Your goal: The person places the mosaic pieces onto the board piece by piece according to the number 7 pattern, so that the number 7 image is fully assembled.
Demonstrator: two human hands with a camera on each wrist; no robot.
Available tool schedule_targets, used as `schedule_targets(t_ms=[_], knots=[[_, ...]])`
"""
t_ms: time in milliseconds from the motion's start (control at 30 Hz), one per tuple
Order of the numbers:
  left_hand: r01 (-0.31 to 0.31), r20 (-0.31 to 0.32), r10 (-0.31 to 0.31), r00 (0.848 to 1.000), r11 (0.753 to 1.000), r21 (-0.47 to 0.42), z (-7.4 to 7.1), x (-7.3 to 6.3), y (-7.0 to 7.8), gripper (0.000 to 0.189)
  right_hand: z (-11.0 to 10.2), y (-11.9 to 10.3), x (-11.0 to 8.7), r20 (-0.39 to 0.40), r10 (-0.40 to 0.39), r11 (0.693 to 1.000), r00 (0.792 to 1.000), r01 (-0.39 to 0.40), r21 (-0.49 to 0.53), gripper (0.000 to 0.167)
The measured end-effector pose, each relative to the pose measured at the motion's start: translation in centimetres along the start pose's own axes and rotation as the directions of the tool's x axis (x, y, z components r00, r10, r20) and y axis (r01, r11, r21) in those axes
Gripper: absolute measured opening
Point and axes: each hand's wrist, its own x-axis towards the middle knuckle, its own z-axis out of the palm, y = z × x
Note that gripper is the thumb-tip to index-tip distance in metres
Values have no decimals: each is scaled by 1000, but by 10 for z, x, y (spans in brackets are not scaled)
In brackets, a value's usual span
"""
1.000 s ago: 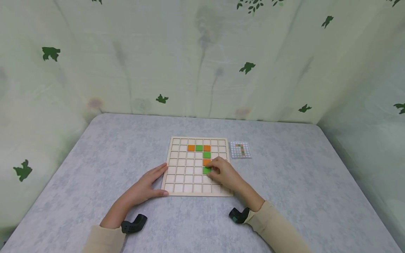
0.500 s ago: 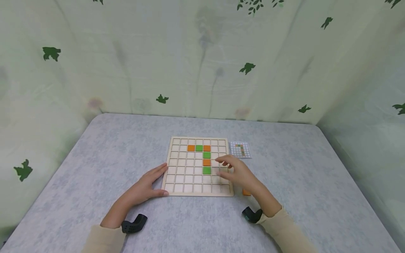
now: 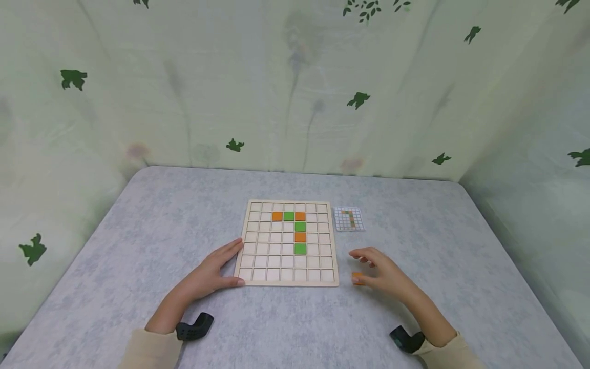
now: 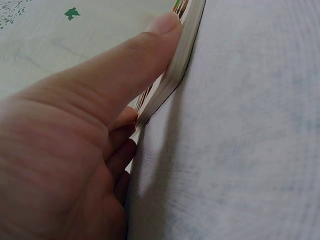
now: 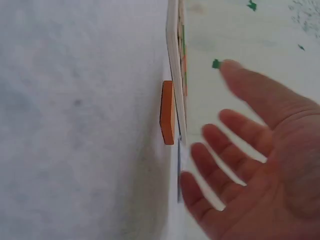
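A square wooden grid board (image 3: 275, 262) lies on the table with orange and green square tiles set in some of its cells. They form a row near the top and a column running down from its right end. My left hand (image 3: 211, 271) rests against the board's left edge, thumb at the near corner, fingers extended. Right of the board, my right hand (image 3: 386, 273) hovers over a loose orange tile (image 5: 167, 112) with its fingers spread and nothing between them. In the head view the thumb partly covers that tile; the right wrist view shows it apart from the fingers.
A small pattern card (image 3: 349, 219) lies beside the board's upper right side, printed with a grid and coloured squares. The grey-blue table (image 3: 184, 205) meets a pale curtain (image 3: 258, 92) at its far edge.
My right hand has let go of the green tile at the column's lower end and moved right, off the board, to the loose orange tile. My left hand has stayed in place.
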Motion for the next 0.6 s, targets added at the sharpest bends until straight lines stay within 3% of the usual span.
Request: schedule_targets(t_ms=[200,333,467,600], knots=[[-4,2,4,1000,1000,-2,1,1,-1,92,4,12,-14,35,102,994,994,-101,-27,41],[4,7,-4,1000,1000,-7,0,1,-2,94,5,13,-13,33,119,992,992,-118,-42,26],[2,4,-2,1000,1000,-12,-1,0,-1,93,2,9,-9,40,105,993,994,-103,-53,22],[-10,-5,10,1000,1000,-13,0,1,-1,92,-3,1,0,41,39,998,998,-37,-54,24]])
